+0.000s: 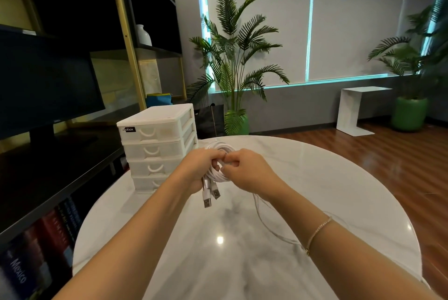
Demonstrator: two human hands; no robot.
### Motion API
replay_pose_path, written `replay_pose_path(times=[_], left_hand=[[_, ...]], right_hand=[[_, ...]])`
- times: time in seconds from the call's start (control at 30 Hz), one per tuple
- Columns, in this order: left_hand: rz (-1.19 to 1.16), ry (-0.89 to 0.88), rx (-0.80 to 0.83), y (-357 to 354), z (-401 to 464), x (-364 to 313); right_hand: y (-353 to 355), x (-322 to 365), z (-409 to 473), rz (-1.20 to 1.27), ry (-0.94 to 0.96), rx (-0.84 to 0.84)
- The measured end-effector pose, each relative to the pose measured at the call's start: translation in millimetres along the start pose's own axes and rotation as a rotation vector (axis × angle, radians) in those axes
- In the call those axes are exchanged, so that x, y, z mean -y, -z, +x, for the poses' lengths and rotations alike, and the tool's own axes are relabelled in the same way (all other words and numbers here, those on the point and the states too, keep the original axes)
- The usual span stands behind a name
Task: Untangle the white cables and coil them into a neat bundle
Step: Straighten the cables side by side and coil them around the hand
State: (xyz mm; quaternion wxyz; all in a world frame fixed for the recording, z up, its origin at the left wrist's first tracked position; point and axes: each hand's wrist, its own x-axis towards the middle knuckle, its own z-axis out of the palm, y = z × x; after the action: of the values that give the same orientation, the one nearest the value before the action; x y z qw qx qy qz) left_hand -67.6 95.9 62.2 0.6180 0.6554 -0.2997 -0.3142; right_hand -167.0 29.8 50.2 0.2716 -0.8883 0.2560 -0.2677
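Round white marble worktop point(303, 178) fills the lower view, in a room with a wooden floor, grey blinds and potted palms point(232, 57) behind it. Both bare forearms reach in from the bottom edge and meet above the middle of the worktop. Left hand point(201, 168) has its grip closed around a coil of white cables point(218, 173), held just above the surface; two USB plugs point(211, 196) hang down from under that hand. Right hand point(244, 168) has a narrow grip, its fingertips pinching a strand at the top of the coil, touching the left hand's fingers. One loose length of cable point(266, 224) trails from the coil down across the worktop under the right forearm, which wears a thin bracelet point(317, 229). Just left of the hands stands a white four-drawer plastic organiser point(157, 144) on the worktop. Farther left are a dark monitor point(46, 81) and a bookshelf.
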Motion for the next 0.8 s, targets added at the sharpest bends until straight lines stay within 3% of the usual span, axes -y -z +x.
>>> replay_pose_path(times=[0.27,0.47,0.6,0.8], left_hand=[[0.143,-0.135,0.067,3,0,6],[0.193,-0.200,0.066,2,2,6],[0.345,-0.223,0.141,8,4,6],[0.678,-0.350,0.098,10,6,7]], right_hand=[[-12,0,10,-0.194,-0.034,0.094],[-10,-2,15,-0.117,-0.048,0.100],[-7,-8,9,0.141,-0.158,0.144],[3,-13,0,0.628,-0.350,0.210]])
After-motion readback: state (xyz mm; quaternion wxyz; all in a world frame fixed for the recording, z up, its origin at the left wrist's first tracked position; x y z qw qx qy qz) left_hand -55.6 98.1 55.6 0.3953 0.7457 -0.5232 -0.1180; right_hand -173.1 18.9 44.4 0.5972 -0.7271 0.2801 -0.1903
